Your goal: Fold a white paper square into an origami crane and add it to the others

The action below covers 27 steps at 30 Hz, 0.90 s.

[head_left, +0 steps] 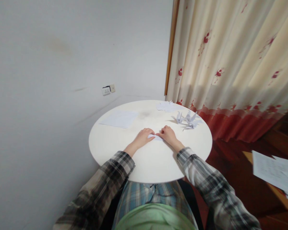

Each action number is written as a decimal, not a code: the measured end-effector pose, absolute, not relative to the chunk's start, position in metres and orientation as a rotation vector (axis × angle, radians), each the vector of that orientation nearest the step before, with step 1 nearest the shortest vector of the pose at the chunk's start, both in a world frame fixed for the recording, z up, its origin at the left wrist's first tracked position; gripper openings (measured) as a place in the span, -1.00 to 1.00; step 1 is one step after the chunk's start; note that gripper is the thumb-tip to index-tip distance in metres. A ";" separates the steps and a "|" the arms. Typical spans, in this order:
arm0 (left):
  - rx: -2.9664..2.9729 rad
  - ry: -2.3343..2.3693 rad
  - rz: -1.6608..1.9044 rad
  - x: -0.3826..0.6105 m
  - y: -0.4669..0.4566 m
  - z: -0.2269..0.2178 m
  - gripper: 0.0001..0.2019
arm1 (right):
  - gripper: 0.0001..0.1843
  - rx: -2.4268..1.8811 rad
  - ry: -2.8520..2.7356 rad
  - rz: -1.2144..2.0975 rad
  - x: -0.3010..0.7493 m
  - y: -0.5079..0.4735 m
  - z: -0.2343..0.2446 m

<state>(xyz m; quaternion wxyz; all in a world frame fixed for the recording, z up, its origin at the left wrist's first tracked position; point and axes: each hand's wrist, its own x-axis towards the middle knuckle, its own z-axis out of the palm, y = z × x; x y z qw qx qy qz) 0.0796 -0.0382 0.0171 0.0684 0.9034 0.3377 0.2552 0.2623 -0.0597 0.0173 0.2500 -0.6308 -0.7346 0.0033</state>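
Note:
A small folded piece of white paper (pixel 156 137) lies near the middle of the round white table (pixel 148 164). My left hand (pixel 145 135) grips its left end, thumb and fingers closed on it. At its right end my right hand (pixel 167 133) pinches the paper, with the fingers curled. Parts of the paper are hidden under the fingers, so its full shape does not show. Beyond my right hand stand several folded white paper cranes (pixel 190 120), close together.
A stack of white paper sheets (pixel 120 119) lies at the table's back left. More paper pieces (pixel 169 106) are at the far edge. A wall with a socket (pixel 106 91) borders the left, and a curtain (pixel 230 70) the right. Printed sheets (pixel 276 172) lie lower right.

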 end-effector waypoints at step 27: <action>2.648 0.930 0.651 0.076 -0.024 -0.001 -0.63 | -0.75 -1.088 -2.073 0.228 0.261 -0.061 0.012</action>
